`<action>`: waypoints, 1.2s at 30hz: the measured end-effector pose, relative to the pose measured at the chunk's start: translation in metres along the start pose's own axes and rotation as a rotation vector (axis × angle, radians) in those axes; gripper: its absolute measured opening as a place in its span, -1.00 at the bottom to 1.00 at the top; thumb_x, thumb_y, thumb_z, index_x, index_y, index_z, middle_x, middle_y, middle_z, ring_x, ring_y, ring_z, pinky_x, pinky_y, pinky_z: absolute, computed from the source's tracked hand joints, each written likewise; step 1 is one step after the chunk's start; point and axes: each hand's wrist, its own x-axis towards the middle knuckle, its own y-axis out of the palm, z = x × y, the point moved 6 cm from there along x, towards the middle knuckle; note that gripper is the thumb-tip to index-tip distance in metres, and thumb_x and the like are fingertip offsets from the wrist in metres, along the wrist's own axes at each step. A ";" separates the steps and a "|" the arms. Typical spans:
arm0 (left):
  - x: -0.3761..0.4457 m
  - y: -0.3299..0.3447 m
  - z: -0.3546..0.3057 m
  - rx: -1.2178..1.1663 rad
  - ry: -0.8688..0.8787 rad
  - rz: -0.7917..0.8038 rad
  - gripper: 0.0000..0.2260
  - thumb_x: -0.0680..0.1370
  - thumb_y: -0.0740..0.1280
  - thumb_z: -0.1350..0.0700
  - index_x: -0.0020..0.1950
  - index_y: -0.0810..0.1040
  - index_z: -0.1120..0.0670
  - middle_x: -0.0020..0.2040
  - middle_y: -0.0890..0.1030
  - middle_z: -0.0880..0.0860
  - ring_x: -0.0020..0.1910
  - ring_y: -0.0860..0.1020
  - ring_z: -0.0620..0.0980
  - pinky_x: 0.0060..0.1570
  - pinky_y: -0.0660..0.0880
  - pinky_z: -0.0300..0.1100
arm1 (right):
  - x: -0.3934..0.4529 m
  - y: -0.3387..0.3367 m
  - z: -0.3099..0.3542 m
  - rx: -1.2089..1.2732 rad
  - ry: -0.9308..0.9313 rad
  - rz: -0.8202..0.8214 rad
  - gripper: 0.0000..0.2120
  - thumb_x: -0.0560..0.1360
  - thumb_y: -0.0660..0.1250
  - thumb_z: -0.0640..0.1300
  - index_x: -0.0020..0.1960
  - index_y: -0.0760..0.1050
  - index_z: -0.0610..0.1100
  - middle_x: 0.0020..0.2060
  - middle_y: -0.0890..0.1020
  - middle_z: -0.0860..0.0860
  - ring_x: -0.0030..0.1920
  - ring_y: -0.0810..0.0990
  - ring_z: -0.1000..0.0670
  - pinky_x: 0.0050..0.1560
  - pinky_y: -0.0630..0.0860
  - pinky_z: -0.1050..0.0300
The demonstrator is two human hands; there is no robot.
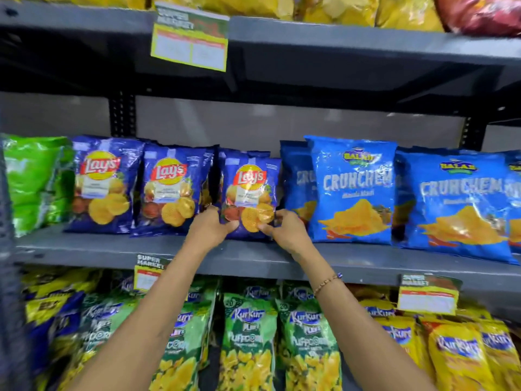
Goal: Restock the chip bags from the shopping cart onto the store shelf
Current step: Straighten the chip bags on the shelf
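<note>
A dark blue Lay's chip bag point(249, 190) stands upright on the grey middle shelf point(112, 249), third in a row of like bags. My left hand point(210, 227) grips its lower left corner. My right hand point(286, 228) pinches its lower right corner, thumb on the front. Two more Lay's bags point(172, 190) stand to its left, and further bags are partly hidden behind the front ones. The shopping cart is out of view.
Light blue Crunchem bags point(352, 190) stand just right of the held bag, green bags point(33, 182) at far left. Kurkure Puffcorn bags point(248, 342) fill the shelf below. Yellow and red bags line the top shelf. Price tags point(190, 38) hang from the shelf edges.
</note>
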 end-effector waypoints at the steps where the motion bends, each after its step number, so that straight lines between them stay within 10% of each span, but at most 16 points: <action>1: 0.001 -0.001 0.002 -0.006 -0.002 -0.027 -0.52 0.46 0.39 -0.05 0.22 0.44 0.24 0.21 0.55 0.23 0.20 0.50 0.20 0.13 0.46 0.01 | 0.001 0.001 0.001 0.003 0.007 -0.030 -0.64 0.39 0.47 -0.08 0.09 0.50 -0.21 -0.12 0.57 -0.08 -0.08 0.54 -0.06 -0.03 0.47 0.00; 16: -0.014 -0.018 0.006 0.021 0.118 -0.422 -0.49 0.38 0.50 0.10 0.19 0.36 0.24 0.17 0.46 0.25 0.16 0.45 0.23 0.10 0.43 0.03 | 0.000 0.007 0.012 -0.034 0.014 -0.002 -0.44 0.36 0.49 0.01 0.26 0.42 -0.20 0.07 0.62 -0.12 0.09 0.59 -0.09 0.13 0.53 -0.01; 20: -0.027 -0.017 -0.029 -0.008 0.303 -0.516 -0.69 0.43 0.41 0.23 0.11 0.39 0.20 0.10 0.47 0.20 0.06 0.47 0.15 -0.05 0.41 -0.07 | -0.025 -0.052 0.011 0.040 -0.077 -0.201 -0.60 0.40 0.45 -0.03 0.19 0.50 -0.13 -0.14 0.62 0.02 -0.17 0.60 0.14 -0.17 0.57 0.20; 22: -0.027 -0.003 -0.058 -0.077 0.413 -0.434 -0.83 0.45 0.34 0.25 0.03 0.46 0.15 -0.05 0.53 0.10 -0.07 0.52 0.07 -0.16 0.37 -0.17 | -0.041 -0.103 0.002 0.064 -0.131 -0.395 -0.77 0.41 0.44 -0.06 0.04 0.57 -0.09 -0.23 0.61 0.08 -0.28 0.59 0.29 -0.33 0.56 0.34; 25: -0.014 0.040 -0.094 -0.257 0.399 -0.127 -0.80 0.49 0.33 0.17 0.10 0.50 0.13 -0.04 0.61 0.06 -0.13 0.56 -0.01 -0.11 0.50 -0.14 | -0.051 -0.176 -0.030 0.022 -0.062 -0.634 -0.69 0.43 0.42 -0.05 0.13 0.54 -0.15 -0.02 0.63 -0.04 -0.04 0.63 0.08 -0.04 0.52 0.18; 29: -0.001 0.106 -0.118 -0.317 0.190 0.266 -0.48 0.53 0.27 -0.07 0.37 0.30 0.22 0.35 0.45 0.15 0.29 0.46 0.13 0.28 0.42 0.02 | -0.032 -0.204 -0.083 0.072 0.158 -0.433 -0.41 0.49 0.36 -0.05 0.39 0.26 -0.30 0.34 0.44 -0.25 0.34 0.43 -0.21 0.31 0.39 -0.10; 36: 0.002 0.139 -0.125 -0.394 0.081 0.218 -0.54 0.56 0.16 -0.16 0.25 0.42 0.18 0.19 0.52 0.14 0.10 0.48 0.09 0.00 0.38 -0.10 | -0.020 -0.201 -0.121 0.112 0.188 -0.340 -0.60 0.48 0.37 -0.05 0.11 0.45 -0.37 -0.09 0.55 -0.27 -0.01 0.48 -0.03 -0.02 0.39 0.05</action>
